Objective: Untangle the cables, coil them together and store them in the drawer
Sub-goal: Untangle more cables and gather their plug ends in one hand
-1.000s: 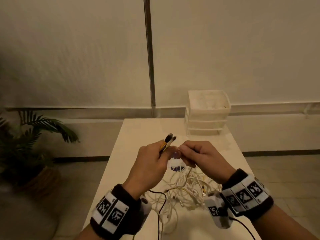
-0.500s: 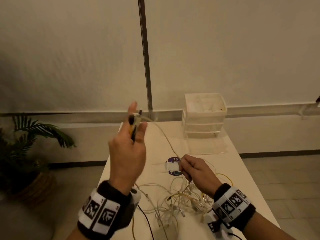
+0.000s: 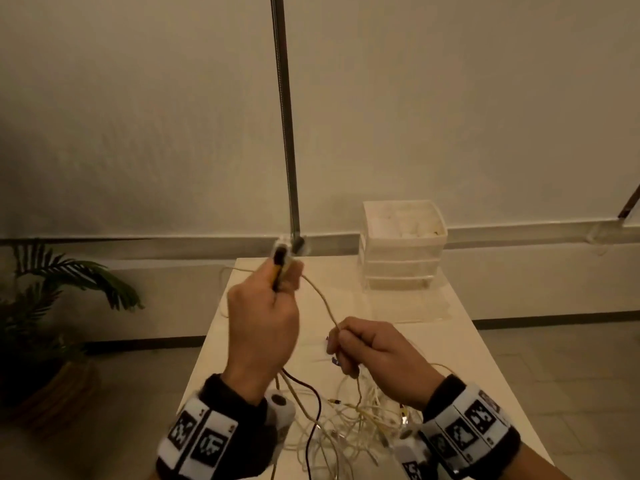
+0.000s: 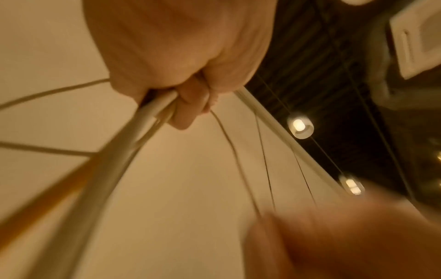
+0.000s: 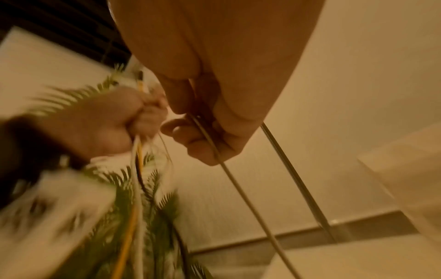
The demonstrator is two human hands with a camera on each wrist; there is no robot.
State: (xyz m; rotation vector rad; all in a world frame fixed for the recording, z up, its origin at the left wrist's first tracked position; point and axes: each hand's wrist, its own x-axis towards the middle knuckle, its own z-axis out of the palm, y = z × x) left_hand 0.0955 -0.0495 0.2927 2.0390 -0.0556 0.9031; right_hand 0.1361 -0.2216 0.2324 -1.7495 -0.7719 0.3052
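My left hand is raised above the table and grips a bundle of cable ends, white, yellow and black, whose plugs stick out above the fist. The left wrist view shows the fingers curled round those cables. One white cable runs from that fist down to my right hand, which pinches it low over the table; its fingers close on the strand. A tangled heap of white and yellow cables lies on the white table beneath both wrists.
A white plastic drawer unit with three drawers stands at the table's far right. A metal pole rises behind the table's far edge. A potted palm stands on the floor at left. A round sticker lies partly hidden under my right hand.
My left hand rose from beside the right hand with the cable ends, then came part of the way down. The right hand dropped toward the table, and a white cable now stretches between them.
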